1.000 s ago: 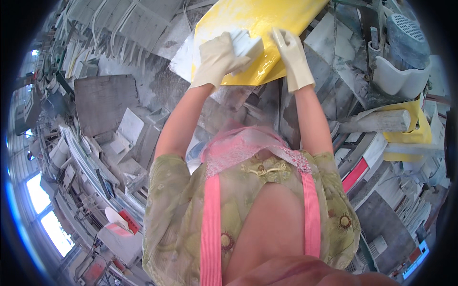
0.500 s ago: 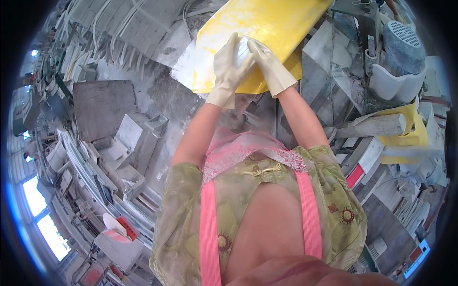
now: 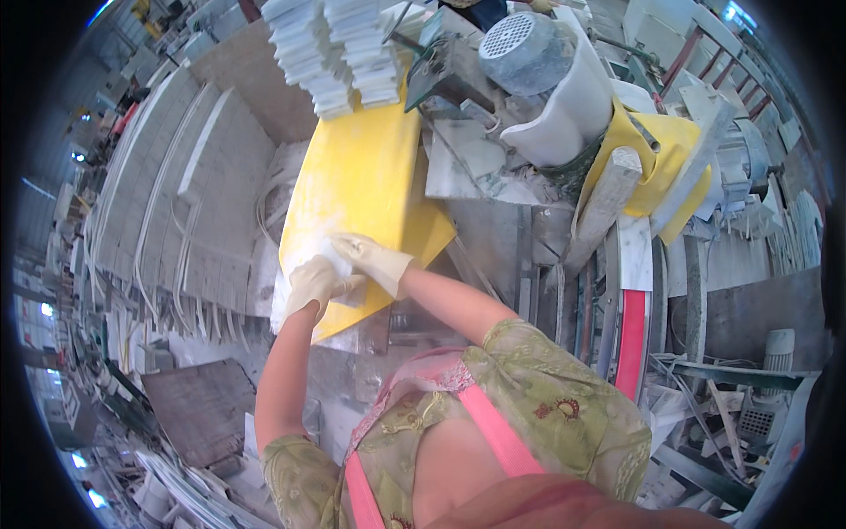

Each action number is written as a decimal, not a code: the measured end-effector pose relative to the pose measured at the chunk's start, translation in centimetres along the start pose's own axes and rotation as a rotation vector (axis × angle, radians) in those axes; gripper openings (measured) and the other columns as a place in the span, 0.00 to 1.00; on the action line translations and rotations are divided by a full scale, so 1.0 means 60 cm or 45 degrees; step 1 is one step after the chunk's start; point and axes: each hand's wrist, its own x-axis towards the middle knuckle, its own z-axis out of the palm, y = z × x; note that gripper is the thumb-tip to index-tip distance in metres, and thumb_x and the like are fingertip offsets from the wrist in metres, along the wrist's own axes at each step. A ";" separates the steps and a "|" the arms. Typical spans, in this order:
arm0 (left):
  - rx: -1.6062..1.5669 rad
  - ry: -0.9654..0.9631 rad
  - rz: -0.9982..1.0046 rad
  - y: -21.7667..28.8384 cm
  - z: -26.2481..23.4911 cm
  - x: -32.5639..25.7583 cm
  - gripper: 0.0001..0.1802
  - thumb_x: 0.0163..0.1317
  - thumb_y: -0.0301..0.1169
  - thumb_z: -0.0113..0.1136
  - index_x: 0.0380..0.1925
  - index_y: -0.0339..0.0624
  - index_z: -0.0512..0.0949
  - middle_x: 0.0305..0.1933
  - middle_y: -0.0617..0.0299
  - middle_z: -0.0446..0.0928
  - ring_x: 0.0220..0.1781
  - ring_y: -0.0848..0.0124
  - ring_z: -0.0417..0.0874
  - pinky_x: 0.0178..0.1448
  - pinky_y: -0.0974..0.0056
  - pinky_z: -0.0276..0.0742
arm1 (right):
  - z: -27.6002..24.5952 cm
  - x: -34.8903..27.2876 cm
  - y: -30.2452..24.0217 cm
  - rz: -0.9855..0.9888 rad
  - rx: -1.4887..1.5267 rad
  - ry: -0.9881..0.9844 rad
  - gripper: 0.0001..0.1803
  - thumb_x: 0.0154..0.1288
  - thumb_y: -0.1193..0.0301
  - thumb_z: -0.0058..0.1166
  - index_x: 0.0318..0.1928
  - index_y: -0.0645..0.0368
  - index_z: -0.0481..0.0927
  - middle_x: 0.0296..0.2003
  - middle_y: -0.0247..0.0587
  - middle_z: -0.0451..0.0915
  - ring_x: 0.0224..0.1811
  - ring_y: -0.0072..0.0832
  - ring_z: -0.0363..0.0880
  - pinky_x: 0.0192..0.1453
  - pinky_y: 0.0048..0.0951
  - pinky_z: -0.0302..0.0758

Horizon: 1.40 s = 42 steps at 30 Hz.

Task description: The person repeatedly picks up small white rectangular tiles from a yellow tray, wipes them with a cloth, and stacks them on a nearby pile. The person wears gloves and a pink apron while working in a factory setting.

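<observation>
A big yellow board [image 3: 361,176] fills the middle of the head view, lying flat and slanted on the cluttered stone bench [image 3: 493,238], its surface dusted white toward the near end. At that near end sits a small pale stone tile [image 3: 339,273], flat on the yellow, greyish-white and rectangular, mostly covered by the two gloves.

Beyond the board's far edge stand two stacks of white tiles [image 3: 339,53], neat and tall. To the right of them, a grey motor housing with a perforated round cover [image 3: 527,48] and a white curved guard [image 3: 573,106], then a yellow machine cover [image 3: 656,163] further right. Left of the board, rows of pale stone slabs [image 3: 167,185] lean together in ribs.

Now the hands, both in cream work gloves. The left hand [image 3: 319,284] is curled over the tile's near-left side, fingers [image 3: 339,284] bent and closed down on it. The right hand [image 3: 374,258] comes across from the right, its fingers [image 3: 348,244] stretched fairly flat and pressed on the tile's far edge, touching the left glove. Whether the right one truly grips or only presses, I cannot tell.
</observation>
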 end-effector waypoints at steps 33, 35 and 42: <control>-1.921 0.140 -0.088 -0.167 0.106 0.050 0.32 0.61 0.52 0.66 0.56 0.41 0.78 0.45 0.57 0.85 0.34 0.68 0.84 0.32 0.68 0.73 | -0.321 -0.508 -0.153 0.108 -0.837 1.259 0.25 0.74 0.57 0.52 0.56 0.68 0.82 0.52 0.49 0.86 0.58 0.35 0.83 0.63 0.33 0.74; -2.039 0.193 -0.118 -0.154 0.090 0.059 0.33 0.62 0.54 0.65 0.58 0.41 0.77 0.45 0.59 0.85 0.32 0.68 0.84 0.30 0.70 0.70 | -0.336 -0.517 -0.168 0.043 -0.815 1.345 0.25 0.74 0.56 0.53 0.54 0.68 0.83 0.48 0.48 0.87 0.54 0.34 0.84 0.60 0.32 0.76; -2.121 0.247 0.471 -0.007 -0.115 0.080 0.37 0.59 0.58 0.61 0.55 0.38 0.76 0.37 0.54 0.85 0.28 0.66 0.83 0.25 0.67 0.68 | -0.346 -0.314 -0.295 -0.425 -1.675 0.990 0.20 0.72 0.61 0.55 0.55 0.61 0.82 0.44 0.45 0.86 0.47 0.43 0.84 0.53 0.41 0.78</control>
